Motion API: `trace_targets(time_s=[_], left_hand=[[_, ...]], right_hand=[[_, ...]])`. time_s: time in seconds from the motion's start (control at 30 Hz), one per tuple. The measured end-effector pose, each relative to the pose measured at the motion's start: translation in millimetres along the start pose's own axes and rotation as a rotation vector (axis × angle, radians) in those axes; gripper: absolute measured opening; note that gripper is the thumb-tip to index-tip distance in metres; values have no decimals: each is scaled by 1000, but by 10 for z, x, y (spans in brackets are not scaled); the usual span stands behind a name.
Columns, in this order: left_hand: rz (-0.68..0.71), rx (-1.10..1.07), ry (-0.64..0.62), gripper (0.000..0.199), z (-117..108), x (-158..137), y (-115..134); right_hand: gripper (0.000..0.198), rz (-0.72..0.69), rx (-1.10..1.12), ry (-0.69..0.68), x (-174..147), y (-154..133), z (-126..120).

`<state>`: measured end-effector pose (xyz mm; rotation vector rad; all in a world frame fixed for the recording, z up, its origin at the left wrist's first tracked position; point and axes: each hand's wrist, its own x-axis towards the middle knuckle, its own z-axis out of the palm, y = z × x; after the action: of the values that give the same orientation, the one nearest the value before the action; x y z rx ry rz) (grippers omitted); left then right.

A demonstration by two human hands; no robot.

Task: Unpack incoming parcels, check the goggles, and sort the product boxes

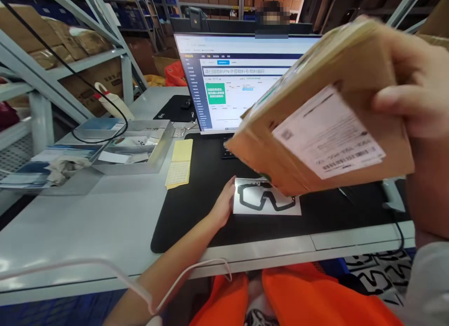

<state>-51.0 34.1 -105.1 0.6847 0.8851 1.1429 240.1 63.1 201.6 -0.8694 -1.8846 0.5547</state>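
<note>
My right hand [410, 78] grips a brown cardboard box [315, 101] by its right end and holds it up, tilted, above the desk. A white label [329, 132] with a barcode is stuck to the side facing me. My left hand [224, 205] is closed on the left edge of a flat white box [267, 210] printed with black goggle-like eyewear. That white box is at the black desk mat [189, 228], below the cardboard box, which overlaps its upper right part. The fingers behind the white box are hidden.
A monitor [194, 83] stands behind, partly covered by the cardboard box. Yellow notes [179, 164], a grey tray [163, 150] and papers lie left. A pale cable [122, 281] crosses in front. A handheld scanner [393, 195] rests right. Another person's head shows beyond the monitor.
</note>
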Motion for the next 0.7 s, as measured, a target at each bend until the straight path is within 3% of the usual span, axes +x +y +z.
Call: trace_targets(time_s=[0.1,0.17,0.23,0.3,0.4,0.47,0.53,0.6,0.7], left_hand=[[193,375,-15,87,-128,28,20],[329,672,10,80,-196,42,78],[465,868,38,83,-214,26,168],[580,848,-12,97,-162,-39,275],[631,493,-100,109,29,-216,440],[620,253,21,97,153,-366,559],[664,128,235,87,183,-533,702],[806,135,453,89,70,-731,871],[1004,513,797,109,-327,-1099,1120]], right_hand=[[44,36,347,304,-193,476,9],[35,35,504,488,-354,838,226],[48,118,665,648,-511,1125,584],[66,205,807,645,-638,1276,1013],[82,203,899,476,-713,1266,1566],[92,141,889,286,-682,1191,1743],[95,83,804,31,-635,1132,1726],[91,68,564,-272,-638,1110,1557],[97,60,-10,-612,-827,1123,1233]])
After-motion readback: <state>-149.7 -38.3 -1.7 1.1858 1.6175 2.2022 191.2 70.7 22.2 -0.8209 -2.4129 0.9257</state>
